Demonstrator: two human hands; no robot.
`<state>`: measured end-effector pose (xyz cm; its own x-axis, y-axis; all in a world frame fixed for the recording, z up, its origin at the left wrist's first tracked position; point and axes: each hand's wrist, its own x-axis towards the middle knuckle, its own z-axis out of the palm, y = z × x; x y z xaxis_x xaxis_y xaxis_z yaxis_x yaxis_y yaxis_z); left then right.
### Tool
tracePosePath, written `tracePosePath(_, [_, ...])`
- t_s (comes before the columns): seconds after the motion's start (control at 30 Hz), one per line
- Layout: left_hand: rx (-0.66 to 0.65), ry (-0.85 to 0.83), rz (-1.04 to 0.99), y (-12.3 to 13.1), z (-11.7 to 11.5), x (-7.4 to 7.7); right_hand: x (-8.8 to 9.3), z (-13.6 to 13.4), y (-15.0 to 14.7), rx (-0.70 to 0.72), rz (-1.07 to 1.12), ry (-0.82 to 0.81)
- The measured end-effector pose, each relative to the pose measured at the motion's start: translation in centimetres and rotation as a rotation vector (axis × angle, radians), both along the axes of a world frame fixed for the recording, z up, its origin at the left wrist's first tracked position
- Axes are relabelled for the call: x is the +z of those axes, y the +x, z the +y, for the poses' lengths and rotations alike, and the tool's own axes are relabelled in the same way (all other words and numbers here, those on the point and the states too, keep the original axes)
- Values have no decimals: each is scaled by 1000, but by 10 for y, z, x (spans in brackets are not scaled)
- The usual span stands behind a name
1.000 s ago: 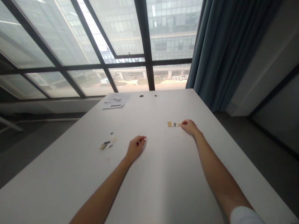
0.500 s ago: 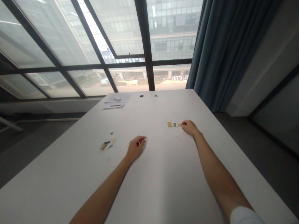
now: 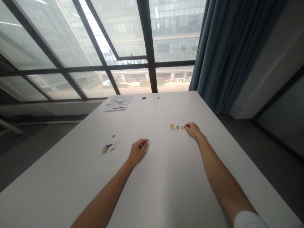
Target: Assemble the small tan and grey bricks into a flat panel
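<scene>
My right hand point(image 3: 193, 129) rests at the right end of a short row of flat pieces point(image 3: 172, 127), yellowish, white and dark grey, lined up side by side on the white table point(image 3: 152, 193). Its fingertips are pinched together at the last yellowish piece; whatever is between them is too small to make out. Nearer to me, my left hand point(image 3: 138, 150) lies on its side with thumb and forefinger closed, and what they hold, if anything, cannot be seen. To its left is a loose pile of small flat pieces point(image 3: 109, 147) in yellow, dark grey and white.
A small dark piece point(image 3: 113, 136) lies just beyond the pile. Papers point(image 3: 116, 107) are stacked at the far left of the table. Along the far edge are a dark round disc point(image 3: 143, 98) and another small dark item point(image 3: 158, 98). Beyond stand windows and a blue curtain point(image 3: 213, 57).
</scene>
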<state>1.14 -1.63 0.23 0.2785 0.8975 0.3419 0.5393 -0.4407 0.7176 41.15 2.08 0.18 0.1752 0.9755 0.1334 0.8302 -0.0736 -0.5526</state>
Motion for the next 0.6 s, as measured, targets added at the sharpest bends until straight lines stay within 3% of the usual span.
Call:
tracePosePath(0.13, [-7,-4,1,0,0,0,2,1,0,-43,52,34])
tracePosePath(0.27, [-15,-3,-3,0,0,1,17,4,-4,-138,119,211])
tracePosePath(0.43, [-20,-12,11,1,-1,2,52,-1,-29,-42,198,477])
tracePosePath(0.6, [-20,-6,12,3,-3,1,70,-14,-70,87,270,535])
